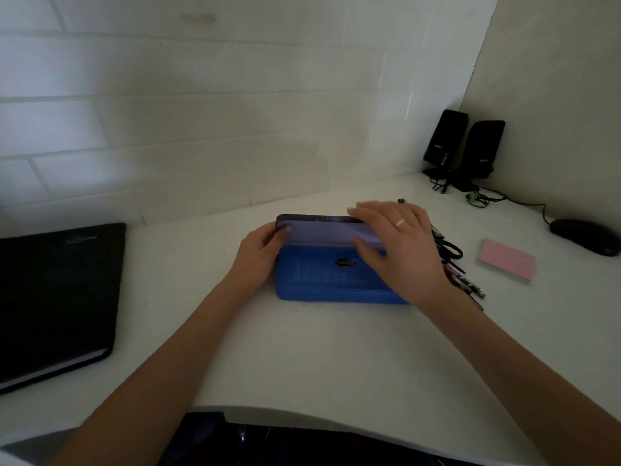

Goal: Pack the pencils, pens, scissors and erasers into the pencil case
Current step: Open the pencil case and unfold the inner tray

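Note:
A blue pencil case (322,280) lies in the middle of the white desk (319,358), its lid (319,232) raised partway and showing a pale lilac inside. My left hand (260,253) grips the lid's left end. My right hand (400,243) lies over the lid's right end, fingers on its top edge and thumb on its inner face. Black-handled scissors (448,248) and several pens (468,284) lie just right of the case, partly hidden behind my right wrist. A green-tipped pen end (402,200) shows behind my right fingers.
A black notebook (57,297) lies at the left. A pink sticky-note pad (507,262) sits right of the pens. Two black speakers (465,148) with cables stand in the back right corner, and a black mouse (586,237) rests at the far right. A tiled wall rises behind the desk.

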`<state>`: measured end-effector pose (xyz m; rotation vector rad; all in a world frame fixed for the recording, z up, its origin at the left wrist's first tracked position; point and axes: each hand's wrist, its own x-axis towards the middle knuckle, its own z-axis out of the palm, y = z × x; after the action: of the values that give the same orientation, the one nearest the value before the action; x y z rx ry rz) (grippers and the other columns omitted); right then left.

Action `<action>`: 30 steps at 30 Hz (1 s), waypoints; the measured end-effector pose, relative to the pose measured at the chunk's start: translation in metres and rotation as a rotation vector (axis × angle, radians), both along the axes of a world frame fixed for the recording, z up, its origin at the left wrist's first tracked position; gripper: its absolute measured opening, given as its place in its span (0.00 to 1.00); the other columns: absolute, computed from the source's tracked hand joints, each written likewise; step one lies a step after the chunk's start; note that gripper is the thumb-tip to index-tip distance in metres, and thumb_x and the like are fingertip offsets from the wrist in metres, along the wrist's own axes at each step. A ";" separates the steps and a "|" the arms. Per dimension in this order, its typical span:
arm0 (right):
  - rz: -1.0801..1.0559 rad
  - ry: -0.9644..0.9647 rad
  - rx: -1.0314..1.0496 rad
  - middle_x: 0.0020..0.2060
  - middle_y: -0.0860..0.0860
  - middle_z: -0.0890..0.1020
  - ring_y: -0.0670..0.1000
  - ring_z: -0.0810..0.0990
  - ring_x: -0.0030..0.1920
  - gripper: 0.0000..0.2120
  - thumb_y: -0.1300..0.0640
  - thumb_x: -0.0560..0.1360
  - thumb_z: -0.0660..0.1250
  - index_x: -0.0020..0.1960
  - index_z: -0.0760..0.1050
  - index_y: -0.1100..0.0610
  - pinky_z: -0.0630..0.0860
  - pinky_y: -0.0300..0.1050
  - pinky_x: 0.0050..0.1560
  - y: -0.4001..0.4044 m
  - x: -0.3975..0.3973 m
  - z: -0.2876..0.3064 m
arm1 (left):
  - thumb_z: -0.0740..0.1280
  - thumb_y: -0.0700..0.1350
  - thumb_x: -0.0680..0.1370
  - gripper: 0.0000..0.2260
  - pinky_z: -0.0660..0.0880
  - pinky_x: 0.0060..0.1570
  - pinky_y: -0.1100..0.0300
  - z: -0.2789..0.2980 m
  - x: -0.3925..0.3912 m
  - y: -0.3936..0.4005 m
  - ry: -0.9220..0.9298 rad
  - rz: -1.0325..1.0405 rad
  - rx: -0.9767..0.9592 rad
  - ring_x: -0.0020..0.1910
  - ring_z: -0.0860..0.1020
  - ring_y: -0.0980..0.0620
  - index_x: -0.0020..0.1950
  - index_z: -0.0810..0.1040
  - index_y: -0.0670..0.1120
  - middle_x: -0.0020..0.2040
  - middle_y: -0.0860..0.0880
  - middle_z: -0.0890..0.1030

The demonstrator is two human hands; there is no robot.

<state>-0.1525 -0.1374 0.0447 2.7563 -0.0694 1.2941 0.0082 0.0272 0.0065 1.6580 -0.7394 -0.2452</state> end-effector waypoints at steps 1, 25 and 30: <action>0.030 -0.003 -0.017 0.52 0.49 0.82 0.50 0.76 0.54 0.12 0.53 0.74 0.66 0.55 0.79 0.54 0.65 0.45 0.59 0.001 -0.004 -0.006 | 0.61 0.47 0.80 0.09 0.73 0.41 0.70 -0.001 0.002 -0.002 -0.040 0.021 0.019 0.42 0.77 0.57 0.54 0.78 0.46 0.47 0.49 0.82; 0.212 0.417 0.599 0.46 0.48 0.83 0.46 0.77 0.49 0.04 0.58 0.72 0.70 0.47 0.82 0.54 0.71 0.33 0.53 0.039 0.002 -0.035 | 0.68 0.47 0.74 0.11 0.70 0.46 0.59 -0.007 0.029 0.002 -0.087 0.500 0.254 0.46 0.78 0.49 0.52 0.79 0.43 0.49 0.46 0.82; 0.207 0.440 0.676 0.43 0.46 0.82 0.46 0.77 0.47 0.02 0.58 0.72 0.70 0.44 0.80 0.53 0.72 0.35 0.51 0.041 0.009 -0.033 | 0.66 0.47 0.75 0.12 0.70 0.47 0.59 -0.007 0.030 0.002 -0.090 0.521 0.223 0.48 0.78 0.48 0.54 0.79 0.42 0.51 0.44 0.82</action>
<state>-0.1432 -0.0959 0.0121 3.6487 -0.2302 0.7506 0.0383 0.0293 -0.0008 2.0212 -0.3312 0.1226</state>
